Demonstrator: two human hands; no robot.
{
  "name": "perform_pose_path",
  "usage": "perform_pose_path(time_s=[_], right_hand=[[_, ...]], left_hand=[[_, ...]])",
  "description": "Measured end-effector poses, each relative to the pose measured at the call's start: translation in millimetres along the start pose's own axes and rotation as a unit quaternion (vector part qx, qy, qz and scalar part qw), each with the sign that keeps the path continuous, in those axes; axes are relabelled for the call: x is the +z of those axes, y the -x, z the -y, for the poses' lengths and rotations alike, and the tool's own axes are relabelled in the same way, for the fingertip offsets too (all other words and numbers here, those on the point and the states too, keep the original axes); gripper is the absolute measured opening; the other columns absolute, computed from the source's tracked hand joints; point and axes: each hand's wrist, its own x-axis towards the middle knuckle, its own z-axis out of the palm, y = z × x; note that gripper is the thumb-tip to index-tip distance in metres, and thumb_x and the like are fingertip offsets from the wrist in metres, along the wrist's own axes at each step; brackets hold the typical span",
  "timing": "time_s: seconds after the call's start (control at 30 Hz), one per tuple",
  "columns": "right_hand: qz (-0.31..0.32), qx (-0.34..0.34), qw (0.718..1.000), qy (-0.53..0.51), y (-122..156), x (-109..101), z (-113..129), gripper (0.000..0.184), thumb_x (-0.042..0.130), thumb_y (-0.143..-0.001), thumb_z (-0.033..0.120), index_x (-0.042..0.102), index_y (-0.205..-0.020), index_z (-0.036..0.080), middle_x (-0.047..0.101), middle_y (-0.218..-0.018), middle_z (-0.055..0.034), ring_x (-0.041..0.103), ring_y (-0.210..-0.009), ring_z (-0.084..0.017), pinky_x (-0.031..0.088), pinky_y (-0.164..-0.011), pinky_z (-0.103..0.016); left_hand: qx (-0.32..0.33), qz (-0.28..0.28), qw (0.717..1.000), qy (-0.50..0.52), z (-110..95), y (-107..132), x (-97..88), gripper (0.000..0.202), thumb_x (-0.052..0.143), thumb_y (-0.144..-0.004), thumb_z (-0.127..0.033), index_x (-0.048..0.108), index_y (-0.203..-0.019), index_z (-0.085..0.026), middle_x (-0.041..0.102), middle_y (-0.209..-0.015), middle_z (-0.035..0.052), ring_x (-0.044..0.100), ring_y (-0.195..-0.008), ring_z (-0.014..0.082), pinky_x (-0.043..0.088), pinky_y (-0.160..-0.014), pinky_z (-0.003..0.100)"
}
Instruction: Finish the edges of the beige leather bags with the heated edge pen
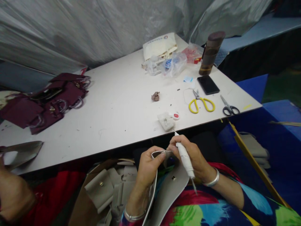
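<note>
My left hand [147,171] is closed on the upper edge of a grey leather-like bag piece [172,185], which curves down over my lap. A small metal fitting [174,178] sits on its inner face. In my right hand [191,153] is a pen-shaped tool with a white-wrapped handle [185,158], slanted, a thin metal rod sticking out at its lower end. Its upper end points towards a small whitish pad [166,121] at the table edge. Fingertips of my right hand are beside the piece's top edge; whether they touch it I cannot tell.
On the white table [113,103] lie maroon bags [58,100], yellow-handled scissors [201,103], black-handled scissors [230,108], a phone [208,84], a brown bottle [211,53] and plastic bags [175,64]. A box of grey pieces [103,188] stands lower left. A co-worker's arm [15,194] reaches in at left.
</note>
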Motion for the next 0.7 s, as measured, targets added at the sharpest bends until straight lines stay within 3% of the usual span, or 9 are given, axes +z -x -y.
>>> perform_pose_path(time_s=[0.17, 0.3, 0.5, 0.7], right_hand=[[-0.050, -0.010, 0.999, -0.003, -7.9, -26.6, -14.1, 0.027, 0.059, -0.106, 0.040, 0.061, -0.128, 0.025, 0.073, -0.094, -0.0018, 0.070, -0.078, -0.015, 0.054, -0.073, -0.025], [-0.110, -0.012, 0.993, 0.053, -20.3, -43.6, -24.0, 0.021, 0.060, -0.105, 0.040, 0.071, -0.115, 0.024, 0.072, -0.104, -0.0045, 0.069, -0.091, -0.018, 0.053, -0.084, -0.028], [-0.156, 0.069, 0.983, 0.060, -48.2, -46.6, -40.5, 0.025, 0.073, -0.095, 0.046, 0.067, -0.098, 0.021, 0.066, -0.077, 0.0016, 0.059, -0.065, -0.015, 0.048, -0.063, -0.028], [-0.171, 0.016, 0.984, 0.052, -69.8, -42.6, -54.0, 0.029, 0.069, -0.097, 0.049, 0.069, -0.096, 0.020, 0.069, -0.085, -0.0022, 0.065, -0.075, -0.018, 0.053, -0.075, -0.030]], left_hand=[[-0.016, -0.025, 0.997, 0.075, 1.9, -9.2, 8.0, 0.031, 0.088, -0.071, -0.042, 0.073, -0.074, -0.015, 0.065, -0.065, 0.0006, 0.054, -0.061, 0.0133, 0.043, -0.062, 0.025], [-0.037, -0.061, 0.992, 0.107, 8.0, -17.7, 12.3, 0.037, 0.093, -0.064, -0.043, 0.071, -0.072, -0.014, 0.063, -0.064, -0.0001, 0.051, -0.061, 0.0123, 0.041, -0.062, 0.024], [-0.105, -0.045, 0.977, 0.182, 32.5, -33.7, 16.2, 0.041, 0.094, -0.060, -0.045, 0.070, -0.073, -0.014, 0.061, -0.061, -0.0008, 0.050, -0.057, 0.0117, 0.039, -0.059, 0.024], [-0.143, -0.053, 0.966, 0.208, 38.9, -46.7, 18.2, 0.041, 0.094, -0.058, -0.043, 0.070, -0.073, -0.014, 0.061, -0.061, -0.0009, 0.052, -0.056, 0.0119, 0.040, -0.059, 0.024]])
